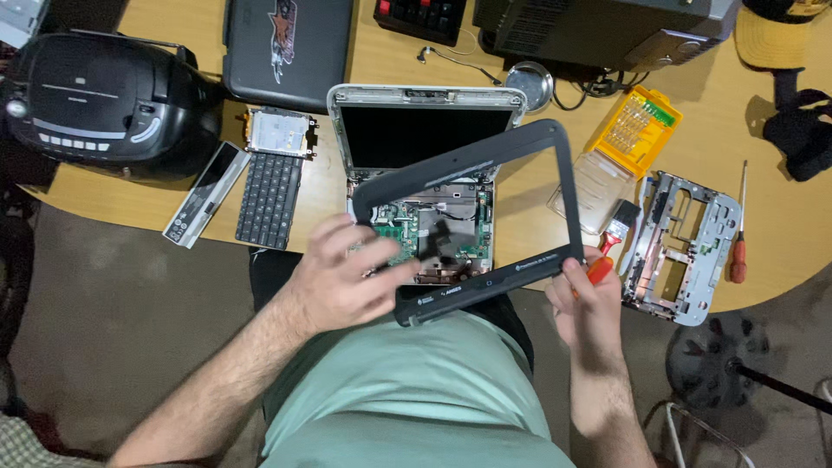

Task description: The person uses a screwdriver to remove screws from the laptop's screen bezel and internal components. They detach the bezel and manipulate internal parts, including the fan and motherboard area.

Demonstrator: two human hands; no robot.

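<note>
Both hands (pixel 347 282) on scrn bezel (pixel 555 165)

Single view only, head-mounted, looking almost straight down from above the seated torso onto the desk (pixel 520 230). Facing away from the body: near edge of the desk low in frame, far edge cut off at the top. Close range, forearms and shirt filling the lower third. Centred on the opened laptop (pixel 425 173) at the near edge. Radio (pixel 108 100) at the left end, metal frame (pixel 685 247) near the right end, floor visible below the curved near edge on both sides. No second view, so no shared area to report.
</note>
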